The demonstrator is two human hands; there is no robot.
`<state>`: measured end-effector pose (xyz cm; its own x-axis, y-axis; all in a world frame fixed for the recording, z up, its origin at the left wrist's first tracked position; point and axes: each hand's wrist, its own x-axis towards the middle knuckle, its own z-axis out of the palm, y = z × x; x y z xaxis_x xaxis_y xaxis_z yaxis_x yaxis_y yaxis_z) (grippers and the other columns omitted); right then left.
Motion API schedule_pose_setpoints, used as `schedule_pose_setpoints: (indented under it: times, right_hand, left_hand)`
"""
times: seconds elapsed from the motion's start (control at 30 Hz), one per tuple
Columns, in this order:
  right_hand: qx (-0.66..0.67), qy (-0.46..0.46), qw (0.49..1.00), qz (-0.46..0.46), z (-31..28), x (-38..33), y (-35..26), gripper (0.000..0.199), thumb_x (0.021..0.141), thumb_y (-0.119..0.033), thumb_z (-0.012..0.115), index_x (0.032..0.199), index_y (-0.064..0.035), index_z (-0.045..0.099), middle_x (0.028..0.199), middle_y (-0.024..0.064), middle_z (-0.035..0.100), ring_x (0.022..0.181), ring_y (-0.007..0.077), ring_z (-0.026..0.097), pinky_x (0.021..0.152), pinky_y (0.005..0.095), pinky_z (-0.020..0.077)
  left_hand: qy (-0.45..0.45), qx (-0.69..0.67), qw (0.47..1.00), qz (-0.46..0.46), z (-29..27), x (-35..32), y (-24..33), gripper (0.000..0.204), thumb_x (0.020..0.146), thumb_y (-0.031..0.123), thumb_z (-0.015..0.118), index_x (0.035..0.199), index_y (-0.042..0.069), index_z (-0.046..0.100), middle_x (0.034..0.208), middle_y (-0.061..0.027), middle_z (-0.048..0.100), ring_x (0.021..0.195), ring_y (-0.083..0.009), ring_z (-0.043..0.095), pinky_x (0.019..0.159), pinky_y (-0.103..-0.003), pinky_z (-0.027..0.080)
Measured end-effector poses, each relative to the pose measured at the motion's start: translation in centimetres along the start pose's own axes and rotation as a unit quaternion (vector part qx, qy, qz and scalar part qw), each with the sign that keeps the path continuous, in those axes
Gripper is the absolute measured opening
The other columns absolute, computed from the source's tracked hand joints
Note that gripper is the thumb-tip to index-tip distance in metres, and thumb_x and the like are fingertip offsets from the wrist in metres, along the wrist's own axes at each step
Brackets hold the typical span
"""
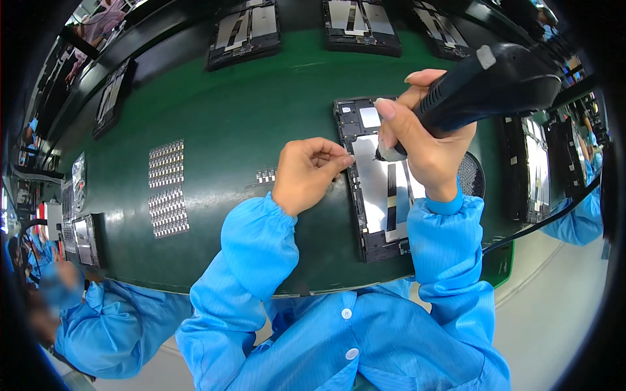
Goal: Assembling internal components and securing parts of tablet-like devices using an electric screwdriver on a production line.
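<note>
An opened tablet-like device [373, 208] lies on the green work surface, with silver panels inside a black frame. In my right hand [427, 143] is a black electric screwdriver [489, 85], slanting down to the left, its pale tip over the device's upper part. I cannot tell whether the tip touches it. My left hand [308, 171] is closed in a pinch at the device's left edge; anything between the fingertips is too small to name. Partly behind that hand lies a small strip of parts [266, 176]. A round black dish [482, 182] of small grey pieces shows beside my right wrist.
Two sheets of small parts [166, 163] lie on the green table [222, 130] at left. More opened devices [362, 26] stand along the far side, with others [527, 169] at right. A black cable [554, 215] runs at right. Another person's blue sleeve [117, 326] is at lower left.
</note>
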<state>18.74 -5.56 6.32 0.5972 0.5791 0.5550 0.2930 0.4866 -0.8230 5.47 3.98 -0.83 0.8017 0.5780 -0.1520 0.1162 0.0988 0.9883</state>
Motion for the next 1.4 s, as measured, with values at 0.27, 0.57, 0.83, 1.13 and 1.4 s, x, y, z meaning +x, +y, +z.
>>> schedule_pose_setpoints:
  times: [0.27, 0.57, 0.83, 1.13, 1.4]
  right_hand:
    - [-0.040, -0.070, 0.996, -0.040, 0.6, -0.4, 0.2, 0.038, 0.077, 0.009, 0.065, 0.109, 0.0011, 0.047, 0.061, 0.0077, 0.057, 0.049, 0.0123, 0.055, 0.047, 0.0243, 0.0452]
    - [-0.027, -0.090, 0.996, 0.000, 2.1, -0.5, 1.2, 0.035, 0.077, 0.007, 0.067, 0.106, 0.0032, 0.047, 0.060, 0.0066, 0.057, 0.049, 0.0108, 0.055, 0.045, 0.0227, 0.0442]
    - [-0.020, -0.084, 0.996, 0.012, 2.2, 0.0, 2.0, 0.035, 0.077, 0.007, 0.067, 0.105, 0.0028, 0.047, 0.059, 0.0064, 0.057, 0.048, 0.0111, 0.055, 0.045, 0.0236, 0.0449]
    - [0.047, -0.064, 0.993, 0.089, 2.8, -1.2, 1.0, 0.036, 0.075, 0.006, 0.070, 0.102, 0.0004, 0.047, 0.068, 0.0050, 0.058, 0.058, 0.0096, 0.056, 0.052, 0.0229, 0.0448]
    - [0.065, -0.090, 0.989, 0.101, 3.4, -1.2, 0.4, 0.038, 0.075, 0.011, 0.066, 0.103, -0.0002, 0.042, 0.062, 0.0078, 0.056, 0.054, 0.0112, 0.056, 0.049, 0.0241, 0.0450]
  left_hand:
    - [0.042, 0.059, 0.996, 0.051, 0.5, 0.7, -1.4, 0.014, 0.075, 0.006, 0.073, 0.081, -0.004, 0.065, 0.070, -0.0058, 0.064, 0.059, -0.0058, 0.057, 0.053, -0.021, 0.045]
    - [-0.049, 0.050, 0.991, -0.113, -0.9, 2.0, 1.3, 0.017, 0.077, 0.008, 0.072, 0.083, -0.003, 0.061, 0.071, -0.0084, 0.064, 0.052, -0.0119, 0.060, 0.040, -0.022, 0.044]
    - [-0.036, 0.041, 0.992, -0.116, -1.0, 2.6, 1.2, 0.015, 0.077, 0.009, 0.070, 0.082, -0.003, 0.061, 0.071, -0.0079, 0.065, 0.052, -0.0113, 0.060, 0.040, -0.022, 0.044]
    - [-0.032, 0.039, 0.995, -0.090, -0.6, 1.9, 0.9, 0.010, 0.076, 0.008, 0.070, 0.075, 0.001, 0.063, 0.065, -0.0048, 0.064, 0.051, -0.0096, 0.059, 0.040, -0.023, 0.045]
    - [-0.042, 0.050, 0.994, -0.089, -1.3, 2.0, 0.8, 0.010, 0.078, 0.008, 0.068, 0.079, -0.001, 0.064, 0.071, -0.0061, 0.066, 0.054, -0.0103, 0.062, 0.044, -0.023, 0.049]
